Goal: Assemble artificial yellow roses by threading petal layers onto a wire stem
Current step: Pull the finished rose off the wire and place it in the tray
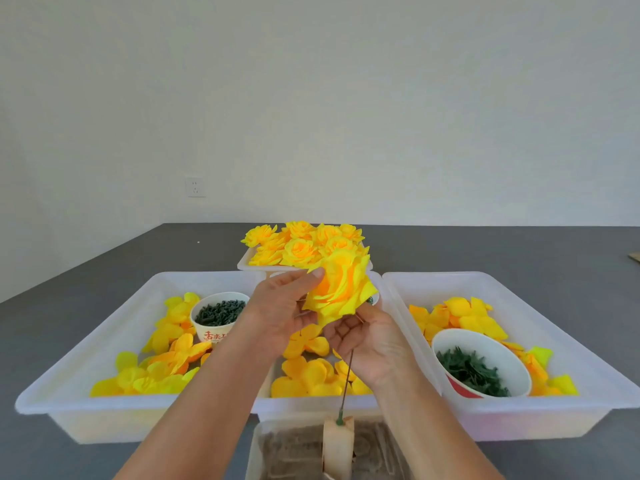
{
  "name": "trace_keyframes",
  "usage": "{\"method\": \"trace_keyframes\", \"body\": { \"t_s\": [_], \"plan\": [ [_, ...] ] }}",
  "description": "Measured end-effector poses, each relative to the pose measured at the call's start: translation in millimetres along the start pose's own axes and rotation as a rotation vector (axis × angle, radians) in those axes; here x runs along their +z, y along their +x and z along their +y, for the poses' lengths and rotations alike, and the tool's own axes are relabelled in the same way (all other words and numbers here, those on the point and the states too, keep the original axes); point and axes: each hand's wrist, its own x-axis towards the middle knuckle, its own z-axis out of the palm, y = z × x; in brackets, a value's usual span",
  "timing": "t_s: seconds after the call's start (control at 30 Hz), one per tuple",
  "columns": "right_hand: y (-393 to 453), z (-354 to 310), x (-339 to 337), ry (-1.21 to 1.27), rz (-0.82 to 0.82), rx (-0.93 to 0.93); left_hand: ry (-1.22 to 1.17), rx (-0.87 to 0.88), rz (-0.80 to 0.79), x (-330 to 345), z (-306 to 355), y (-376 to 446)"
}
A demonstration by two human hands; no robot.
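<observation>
A full yellow rose [341, 287] is held up over the middle tray. My left hand [280, 311] holds it from the left, thumb on the outer petals. My right hand [367, 342] sits just under the bloom, palm up, fingers curled at its base. A thin wire stem [346, 382] runs down from that hand to a green tip in a wooden block [337, 445]. Loose yellow petal layers [308, 374] lie in the middle tray below.
The left white tray [104, 327] holds petals and a paper cup of dark green pieces [220, 311]. In the right tray [571, 313] are petals and a bowl of green calyxes [474, 370]. Finished roses [304, 244] fill a far tray. A clear box [291, 452] sits nearest me.
</observation>
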Motion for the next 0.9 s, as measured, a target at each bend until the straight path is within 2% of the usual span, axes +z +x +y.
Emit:
{"method": "trace_keyframes", "body": {
  "t_s": [0.07, 0.17, 0.37, 0.47, 0.53, 0.63, 0.7, 0.77, 0.9],
  "plan": [
    [7.4, -3.9, -4.7, -0.086, -0.032, -0.007, -0.041, 0.01, -0.032, -5.7, 1.4, 11.4],
    [16.6, -10.8, -11.0, -0.37, -0.094, -0.071, -0.013, 0.03, -0.105, -14.0, 5.1, 25.1],
    [26.9, -22.2, -7.2, -0.919, -0.144, -0.44, 0.077, 0.029, -0.154, -22.6, 13.2, 49.0],
    [34.7, -25.7, -2.4, -1.16, -0.148, -0.55, 0.072, 0.034, -0.152, -20.6, 18.1, 57.4],
    [44.7, -24.8, 2.2, -1.038, -0.072, -0.506, 0.003, 0.047, -0.098, -20.7, 19.2, 65.1],
    [61.2, -23.9, 11.3, -0.563, 0.06, -0.288, -0.051, -0.01, -0.012, -22.5, 13.2, 74.6],
    [73.1, -22.8, 9.8, -0.46, 0.079, -0.246, -0.026, -0.059, -0.007, -24.0, 4.7, 79.1],
    [82.0, -18.5, 4.8, -0.529, 0.078, -0.275, -0.04, -0.077, -0.016, -25.3, -2.6, 84.8],
    [91.9, -9.8, -7.1, -0.919, 0.07, -0.442, -0.06, -0.025, -0.003, -27.7, -10.2, 93.5]
  ]
}}
